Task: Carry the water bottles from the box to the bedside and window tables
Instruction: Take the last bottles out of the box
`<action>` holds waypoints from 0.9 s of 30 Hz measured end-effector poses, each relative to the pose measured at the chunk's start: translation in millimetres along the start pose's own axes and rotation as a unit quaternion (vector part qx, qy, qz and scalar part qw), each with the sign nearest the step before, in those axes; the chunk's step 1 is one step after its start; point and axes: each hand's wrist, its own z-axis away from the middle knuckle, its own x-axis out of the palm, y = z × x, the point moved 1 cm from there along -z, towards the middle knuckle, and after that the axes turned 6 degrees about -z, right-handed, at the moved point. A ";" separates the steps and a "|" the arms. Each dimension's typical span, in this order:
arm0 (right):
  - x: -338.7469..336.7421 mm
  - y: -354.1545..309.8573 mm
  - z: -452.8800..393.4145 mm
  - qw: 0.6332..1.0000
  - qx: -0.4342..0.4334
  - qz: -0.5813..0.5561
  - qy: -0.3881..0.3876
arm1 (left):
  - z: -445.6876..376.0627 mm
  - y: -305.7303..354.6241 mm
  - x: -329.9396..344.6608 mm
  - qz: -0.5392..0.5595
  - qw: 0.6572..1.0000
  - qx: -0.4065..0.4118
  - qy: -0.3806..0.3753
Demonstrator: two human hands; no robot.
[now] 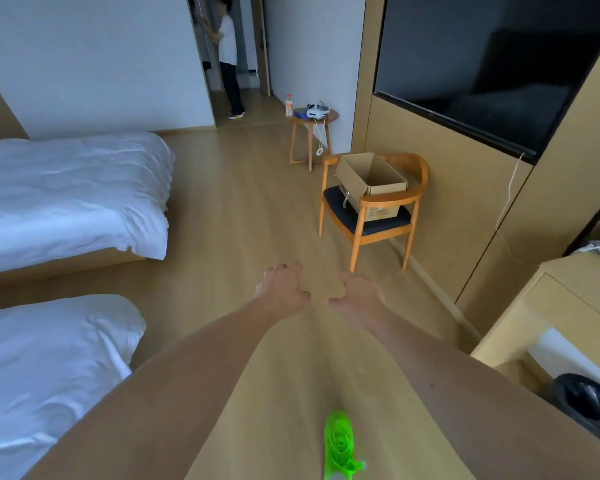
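Observation:
An open cardboard box sits on the seat of a wooden armchair by the right wall; I cannot see inside it. My left hand and my right hand are stretched out side by side over the floor, well short of the chair. Both hold nothing, with fingers loosely curled. One bottle with a red cap and orange label stands on a small round wooden table beyond the chair.
Two beds with white duvets fill the left side. A person stands in the far doorway. A dark TV hangs on the right wall, a desk and black bin below. My green shoe shows at the bottom.

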 end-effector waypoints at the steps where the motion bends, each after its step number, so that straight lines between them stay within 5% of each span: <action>1: -0.3 -0.9 -29.2 1.000 -0.005 -0.004 -0.001 | -27.6 -2.1 -3.1 0.000 1.000 -0.004 0.005; 9: -44.4 -32.9 -249.5 0.999 -0.033 -0.005 -0.039 | -234.4 -8.0 -47.5 0.018 0.998 -0.060 -0.003; 27: -64.6 -38.9 -643.2 0.995 0.094 0.025 -0.009 | -679.1 -25.3 -38.1 0.027 0.994 0.066 -0.085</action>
